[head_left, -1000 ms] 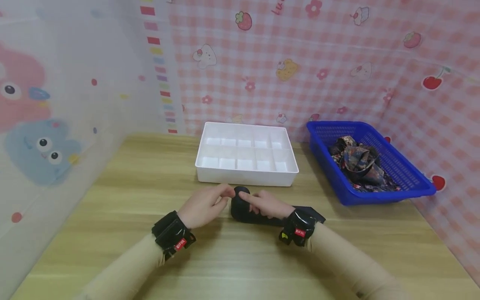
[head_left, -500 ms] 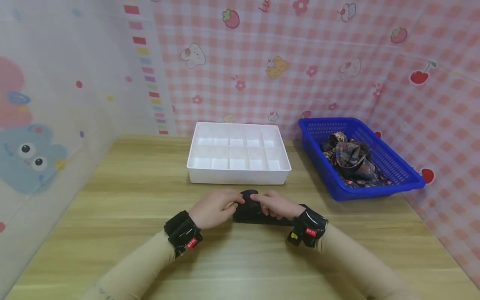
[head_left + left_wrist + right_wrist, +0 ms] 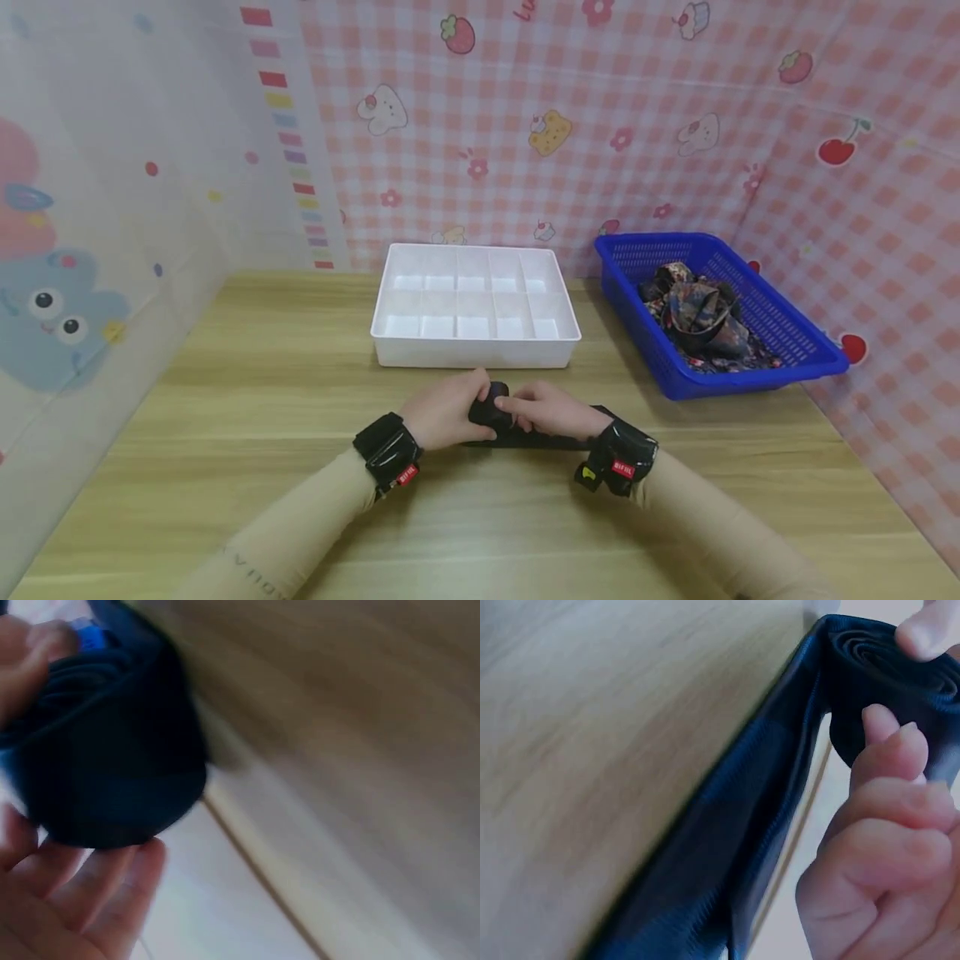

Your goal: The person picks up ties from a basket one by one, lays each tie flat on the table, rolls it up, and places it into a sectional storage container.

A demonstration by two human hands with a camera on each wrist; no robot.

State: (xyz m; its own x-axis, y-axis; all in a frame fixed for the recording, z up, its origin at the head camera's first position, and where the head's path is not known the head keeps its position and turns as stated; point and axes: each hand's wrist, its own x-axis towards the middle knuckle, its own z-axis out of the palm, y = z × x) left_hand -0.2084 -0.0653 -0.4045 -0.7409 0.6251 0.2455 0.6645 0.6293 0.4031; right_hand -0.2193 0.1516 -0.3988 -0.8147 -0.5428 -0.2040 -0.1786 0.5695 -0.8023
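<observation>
A dark necktie [image 3: 489, 407] is partly wound into a roll on the table, in front of the white tray. My left hand [image 3: 444, 412] holds the roll from its left side, fingers beyond it and thumb nearer me. From the right, my right hand [image 3: 553, 411] pinches the roll, its other fingers curled. The flat tail [image 3: 727, 802] of the tie runs off under the right hand, seen in the right wrist view. Coiled layers show on the roll's end [image 3: 82, 686] in the left wrist view, with a small blue patch [image 3: 91, 636] beside it.
A white divided tray [image 3: 474, 353] stands just behind the hands, its compartments bare. At the back right a blue basket [image 3: 750, 382] holds crumpled patterned fabric [image 3: 701, 308]. Printed cloth walls [image 3: 442, 125] enclose the wooden table [image 3: 285, 350] at the back and sides.
My left hand has moved right and now spans the roll. The roll has turned and shifted slightly along the tie. My right hand stays at the roll while the head view has swung a little right.
</observation>
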